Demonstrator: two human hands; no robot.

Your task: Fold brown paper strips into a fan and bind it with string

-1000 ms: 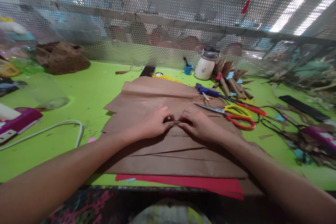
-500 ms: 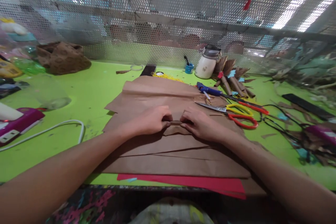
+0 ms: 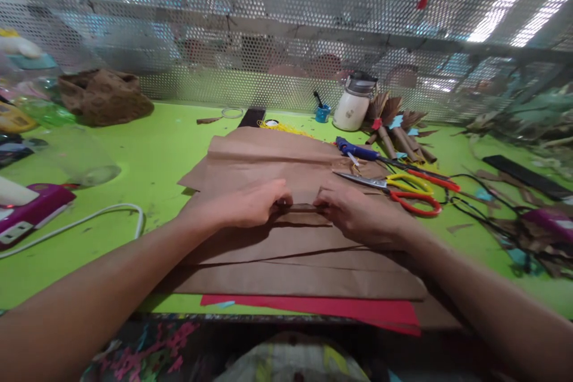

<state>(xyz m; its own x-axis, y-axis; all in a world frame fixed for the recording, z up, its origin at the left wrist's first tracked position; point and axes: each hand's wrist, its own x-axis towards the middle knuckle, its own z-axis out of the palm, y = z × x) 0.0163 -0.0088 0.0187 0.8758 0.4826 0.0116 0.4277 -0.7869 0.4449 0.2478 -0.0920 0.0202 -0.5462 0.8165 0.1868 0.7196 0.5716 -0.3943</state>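
A narrow strip of brown paper (image 3: 302, 209) stretches between my two hands, low over the larger brown paper sheets (image 3: 268, 277). My left hand (image 3: 257, 203) pinches its left end with curled fingers. At the other end, my right hand (image 3: 347, 206) grips it between thumb and fingers. The strip looks folded or rolled along its length; its ends are hidden under my fingertips. Just beyond my right hand, scissors with yellow and red handles (image 3: 409, 188) lie partly on the paper, beside a blue glue gun (image 3: 356, 150).
Behind stand a white jar (image 3: 352, 107), a small blue pot (image 3: 322, 112) and rolled brown paper pieces (image 3: 400, 137). At left are a purple power strip (image 3: 40, 209) and white cable (image 3: 140, 221). Red paper (image 3: 322, 305) sticks out at the front edge. Black cables (image 3: 478, 212) run at right.
My hands have moved slightly apart along the strip. The paper between them looks narrower and flatter, with more of its length showing.
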